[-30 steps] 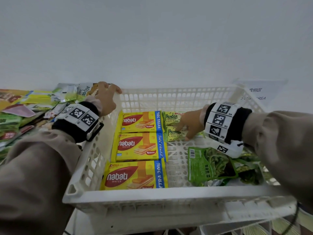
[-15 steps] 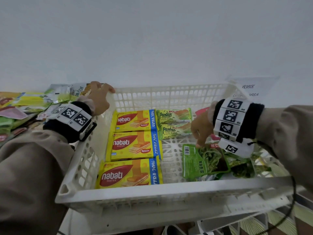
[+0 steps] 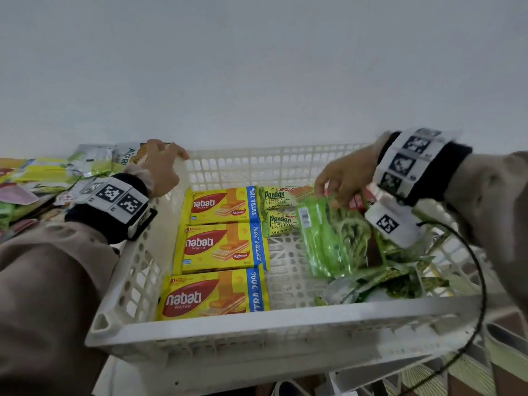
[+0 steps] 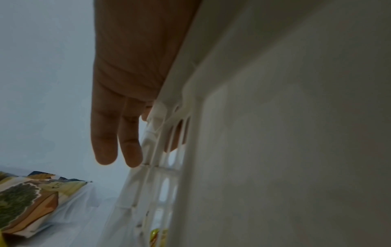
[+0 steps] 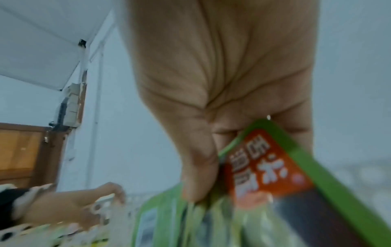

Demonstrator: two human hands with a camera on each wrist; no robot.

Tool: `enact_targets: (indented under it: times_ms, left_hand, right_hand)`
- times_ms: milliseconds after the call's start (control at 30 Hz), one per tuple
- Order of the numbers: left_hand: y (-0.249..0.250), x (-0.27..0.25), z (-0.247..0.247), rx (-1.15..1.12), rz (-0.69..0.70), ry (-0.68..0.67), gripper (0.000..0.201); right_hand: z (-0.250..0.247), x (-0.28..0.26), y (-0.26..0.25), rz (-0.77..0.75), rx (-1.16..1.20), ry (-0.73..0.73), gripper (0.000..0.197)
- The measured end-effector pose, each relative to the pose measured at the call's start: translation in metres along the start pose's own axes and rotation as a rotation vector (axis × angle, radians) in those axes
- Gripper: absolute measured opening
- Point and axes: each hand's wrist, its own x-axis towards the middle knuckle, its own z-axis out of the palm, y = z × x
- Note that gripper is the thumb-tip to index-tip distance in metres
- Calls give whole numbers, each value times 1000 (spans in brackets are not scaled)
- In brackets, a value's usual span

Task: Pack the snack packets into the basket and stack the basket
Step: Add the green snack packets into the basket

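A white lattice basket (image 3: 257,324) holds three yellow Nabati wafer packs (image 3: 225,247) in a column on the left. Two green Pandan cake packs (image 3: 281,195) lie at the back. My right hand (image 3: 340,181) pinches the top edge of a green snack packet (image 3: 334,235) and holds it tilted up over the basket's right half. In the right wrist view the thumb (image 5: 201,175) presses on that green, orange-labelled packet (image 5: 285,192). My left hand (image 3: 165,161) grips the basket's far left corner, fingers (image 4: 118,142) outside the wall (image 4: 275,133), thumb inside.
More green packets (image 3: 400,284) lie loose in the basket's right front corner. A heap of loose snack packets (image 3: 43,178) covers the surface left of the basket. A black cable (image 3: 480,281) loops from my right wrist. A plain wall stands close behind.
My right hand left the Pandan packs, moved right, took hold of the green packet and lifted it. The left hand stayed on the basket corner.
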Motion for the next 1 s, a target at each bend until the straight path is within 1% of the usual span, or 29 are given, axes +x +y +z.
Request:
enact_targets:
  times_ms: [67, 100, 167, 200, 233, 300, 400, 533, 600, 667, 700, 767, 833, 867, 1000]
  left_hand:
    - [-2, 2, 1, -1, 8, -2, 49]
    - [-4, 3, 1, 5, 13, 3, 49]
    - [-6, 5, 2, 17, 21, 9, 49]
    - [-6, 6, 3, 20, 20, 9, 49]
    - [-6, 7, 3, 19, 15, 4, 49]
    - [-6, 7, 4, 9, 12, 3, 50]
    - [-8, 8, 5, 3, 19, 26, 50]
    - [-5, 5, 5, -10, 9, 24, 49]
    - [-4, 4, 4, -21, 6, 19, 49]
    - [-3, 3, 3, -27, 2, 18, 48]
    - [-2, 3, 3, -31, 0, 20, 48]
    - [-2, 3, 2, -35, -1, 19, 49]
    - [-4, 5, 3, -29, 1, 17, 49]
    - [-5, 6, 3, -29, 1, 17, 50]
    - [-6, 7, 5, -32, -1, 24, 49]
  right_hand:
    - [-20, -14, 9, -52, 113, 126, 17]
    - [-29, -20, 12, -53, 111, 212, 19]
    - [-39, -29, 18, -5, 36, 380, 17]
    - [-40, -29, 20, 35, -9, 434, 17]
    - [-39, -28, 21, 82, -51, 456, 19]
    - [-33, -17, 24, 190, -156, 431, 27]
    - [-24, -1, 26, 327, -262, 332, 36]
    - [-19, 8, 19, 453, -354, 289, 39]
    - [-13, 14, 15, 455, -415, 277, 39]
    - [-1, 23, 13, 442, -434, 223, 43]
    - [7, 28, 14, 431, -452, 181, 50]
    - [22, 37, 18, 408, -455, 114, 74]
    - [31, 39, 24, 391, -412, 98, 91]
    - [33, 39, 24, 384, -403, 109, 93]
    - [39, 41, 28, 380, -407, 133, 87]
